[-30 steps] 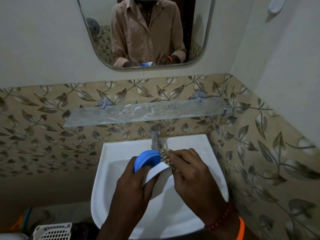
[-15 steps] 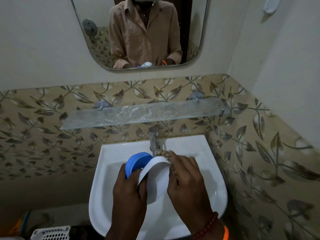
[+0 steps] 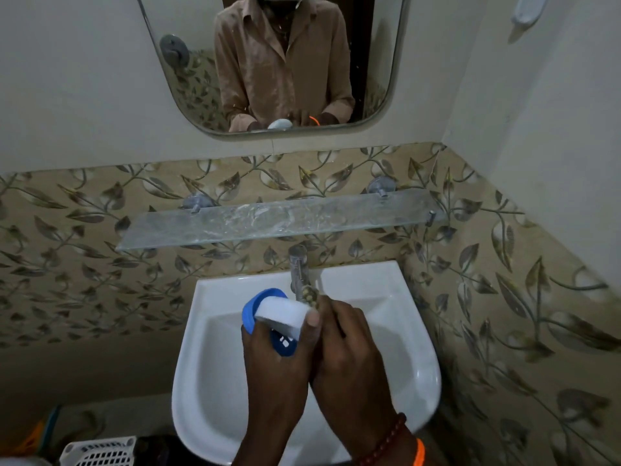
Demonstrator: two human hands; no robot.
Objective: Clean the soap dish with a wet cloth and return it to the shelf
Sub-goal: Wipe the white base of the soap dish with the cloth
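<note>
Beyond the hands a chrome tap (image 3: pixel 297 267) rises under a bare glass shelf (image 3: pixel 279 223). The blue-and-white soap dish (image 3: pixel 280 316), tilted over the white basin (image 3: pixel 396 297), is gripped by the left hand (image 3: pixel 275 361); a patterned cloth (image 3: pixel 309 295) is pinched against it by the right hand (image 3: pixel 349 358).

Dim, soft light — wide-angle bending at edges.

One white ceramic basin (image 3: pixel 396 304), one chrome tap (image 3: pixel 298 267), one frosted glass shelf (image 3: pixel 268 223), one rounded wall mirror (image 3: pixel 188 79), one blue-and-white plastic soap dish (image 3: pixel 279 314), two hands, left hand (image 3: pixel 272 361) and right hand (image 3: pixel 349 358).
</note>
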